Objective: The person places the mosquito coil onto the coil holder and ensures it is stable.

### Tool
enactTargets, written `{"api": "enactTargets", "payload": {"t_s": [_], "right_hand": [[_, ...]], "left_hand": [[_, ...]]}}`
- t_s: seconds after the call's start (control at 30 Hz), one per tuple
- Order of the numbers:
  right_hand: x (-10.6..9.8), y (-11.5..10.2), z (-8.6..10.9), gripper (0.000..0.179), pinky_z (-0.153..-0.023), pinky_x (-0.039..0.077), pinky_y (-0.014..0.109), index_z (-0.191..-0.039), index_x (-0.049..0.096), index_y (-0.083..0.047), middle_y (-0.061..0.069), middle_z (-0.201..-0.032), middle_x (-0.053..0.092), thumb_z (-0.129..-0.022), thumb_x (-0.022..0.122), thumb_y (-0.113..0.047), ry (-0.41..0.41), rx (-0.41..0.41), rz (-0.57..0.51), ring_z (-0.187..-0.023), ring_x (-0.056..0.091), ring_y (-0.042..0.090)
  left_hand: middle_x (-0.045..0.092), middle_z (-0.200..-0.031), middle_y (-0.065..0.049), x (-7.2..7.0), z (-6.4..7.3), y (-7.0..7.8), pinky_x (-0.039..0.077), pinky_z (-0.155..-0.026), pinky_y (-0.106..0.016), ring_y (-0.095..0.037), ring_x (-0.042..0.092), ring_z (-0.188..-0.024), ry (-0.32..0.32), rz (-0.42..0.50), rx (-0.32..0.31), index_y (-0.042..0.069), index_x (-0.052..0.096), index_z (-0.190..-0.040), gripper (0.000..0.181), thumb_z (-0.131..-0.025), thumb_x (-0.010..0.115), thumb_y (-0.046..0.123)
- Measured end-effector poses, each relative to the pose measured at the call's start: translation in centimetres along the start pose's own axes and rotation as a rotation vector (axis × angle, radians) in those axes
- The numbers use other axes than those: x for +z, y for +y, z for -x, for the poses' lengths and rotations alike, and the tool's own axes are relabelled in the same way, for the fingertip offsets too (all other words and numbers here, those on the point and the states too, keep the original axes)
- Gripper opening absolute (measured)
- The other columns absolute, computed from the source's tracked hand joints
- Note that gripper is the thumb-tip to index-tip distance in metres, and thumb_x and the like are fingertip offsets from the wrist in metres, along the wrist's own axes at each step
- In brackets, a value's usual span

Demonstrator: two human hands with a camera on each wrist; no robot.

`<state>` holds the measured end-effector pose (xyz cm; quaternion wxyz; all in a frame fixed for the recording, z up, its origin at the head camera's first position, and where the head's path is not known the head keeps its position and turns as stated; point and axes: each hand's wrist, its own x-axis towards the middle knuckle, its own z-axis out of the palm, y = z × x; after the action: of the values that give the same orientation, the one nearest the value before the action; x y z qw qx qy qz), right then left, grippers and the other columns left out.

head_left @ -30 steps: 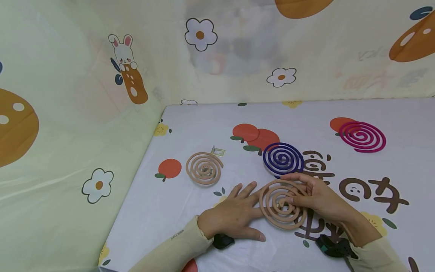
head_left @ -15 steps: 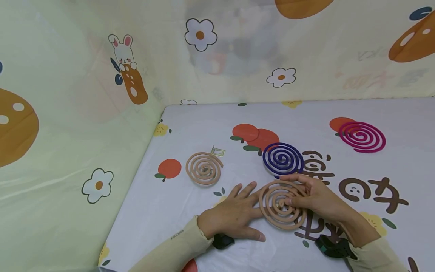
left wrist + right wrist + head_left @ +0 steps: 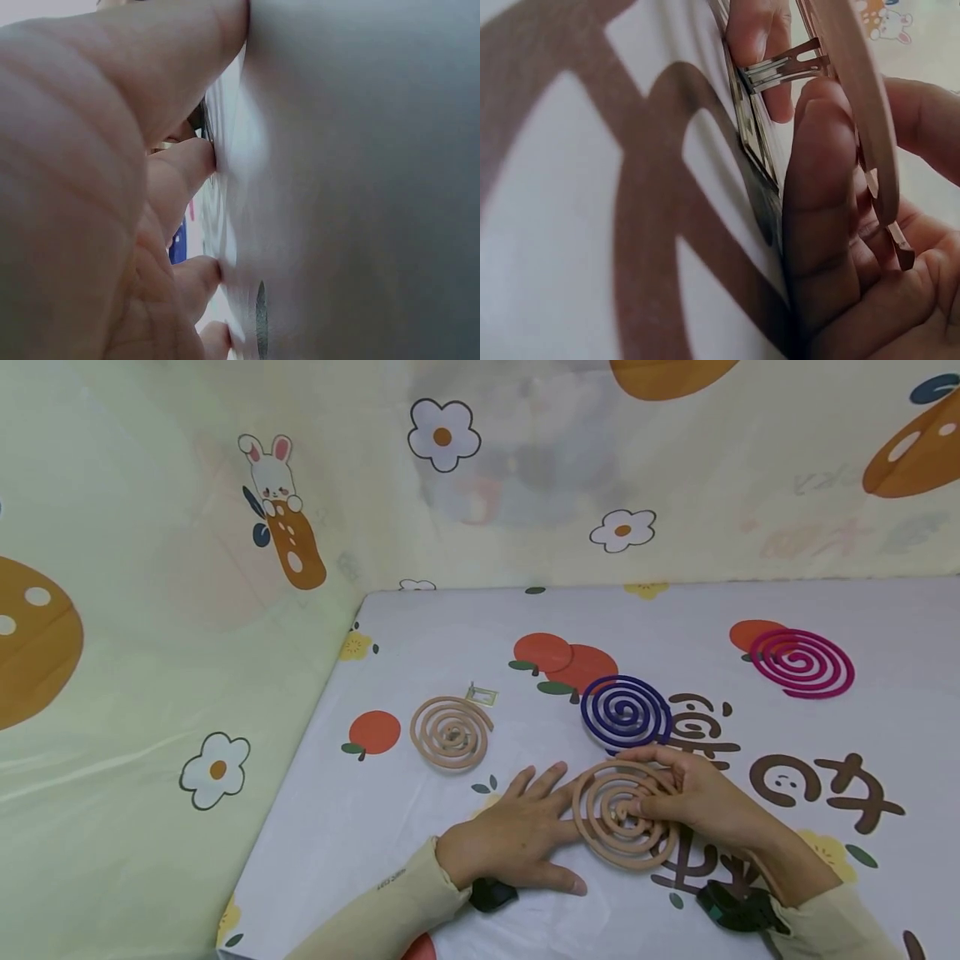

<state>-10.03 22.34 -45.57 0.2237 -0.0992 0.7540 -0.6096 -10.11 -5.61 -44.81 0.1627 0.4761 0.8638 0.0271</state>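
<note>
My right hand [image 3: 693, 793] holds a tan mosquito coil [image 3: 622, 820], with the thumb at its centre and another finger at its far edge. In the right wrist view the coil [image 3: 874, 127] stands off the tabletop, and a forked metal coil stand [image 3: 784, 69] rises from a flat base to meet it. My left hand [image 3: 517, 835] lies palm down with spread, straight fingers; the index and middle fingers reach under the coil, their tips hidden. In the left wrist view the fingertips [image 3: 199, 157] press on the tabletop.
Another tan coil [image 3: 450, 732] lies to the left, with metal showing at its centre and a small metal stand [image 3: 481, 695] at its far edge. Just beyond my right hand is a dark blue coil [image 3: 625, 712]. A magenta coil [image 3: 801, 663] lies at the far right of the printed tablecloth [image 3: 420, 635].
My right thumb has slid slightly toward the coil's centre. The left hand and the other coils stay put; the head view shifts a little.
</note>
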Motion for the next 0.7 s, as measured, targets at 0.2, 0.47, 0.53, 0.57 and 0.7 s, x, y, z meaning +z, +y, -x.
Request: {"api": "enactTargets", "payload": {"t_s": [0.2,0.47,0.53,0.57,0.7], "right_hand": [[0.14,-0.44,-0.16,0.063,-0.079,0.060,0.030,-0.145,0.050,0.002,0.020,-0.118,0.070,-0.091,0.080,-0.012,0.009,-0.002,0.019,-0.095,0.071,0.019],[0.04,-0.79,-0.19,0.064,-0.071,0.061,0.033,-0.146,0.046,0.008,0.020,-0.103,0.073,-0.092,0.077,-0.006,-0.040,-0.014,-0.023,-0.082,0.074,0.021],[0.02,-0.77,-0.16,0.064,-0.070,0.062,0.034,-0.146,0.045,0.009,0.020,-0.099,0.074,-0.092,0.077,-0.004,-0.049,-0.017,-0.035,-0.079,0.074,0.022],[0.00,-0.75,-0.15,0.065,-0.070,0.062,0.034,-0.146,0.044,0.010,0.020,-0.097,0.074,-0.092,0.076,-0.004,-0.051,-0.016,-0.037,-0.078,0.074,0.022],[0.06,-0.71,-0.18,0.066,-0.068,0.062,0.034,-0.147,0.042,0.010,0.021,-0.092,0.074,-0.092,0.076,-0.003,-0.049,-0.012,-0.039,-0.075,0.075,0.022]], "left_hand": [[0.005,-0.176,0.001,0.03,0.05,-0.02,0.013,-0.126,-0.060,-0.034,0.000,-0.161,0.006,-0.008,-0.003,0.042,0.027,-0.164,0.082,-0.094,0.055,0.074],[0.005,-0.176,0.001,-0.07,0.05,0.01,0.013,-0.126,-0.060,-0.034,0.000,-0.162,0.003,-0.009,-0.005,0.042,0.027,-0.164,0.081,-0.094,0.055,0.074],[0.005,-0.176,0.001,-0.08,0.05,0.03,0.013,-0.126,-0.060,-0.034,0.001,-0.162,0.001,-0.009,-0.005,0.042,0.027,-0.164,0.081,-0.094,0.055,0.074],[0.005,-0.176,0.001,-0.08,0.04,0.04,0.013,-0.126,-0.060,-0.034,0.001,-0.162,0.000,-0.008,-0.005,0.042,0.027,-0.164,0.081,-0.094,0.055,0.074],[0.005,-0.176,0.001,-0.04,0.03,0.07,0.013,-0.126,-0.060,-0.034,0.001,-0.162,-0.001,-0.007,-0.007,0.043,0.026,-0.164,0.082,-0.094,0.055,0.075]]}}
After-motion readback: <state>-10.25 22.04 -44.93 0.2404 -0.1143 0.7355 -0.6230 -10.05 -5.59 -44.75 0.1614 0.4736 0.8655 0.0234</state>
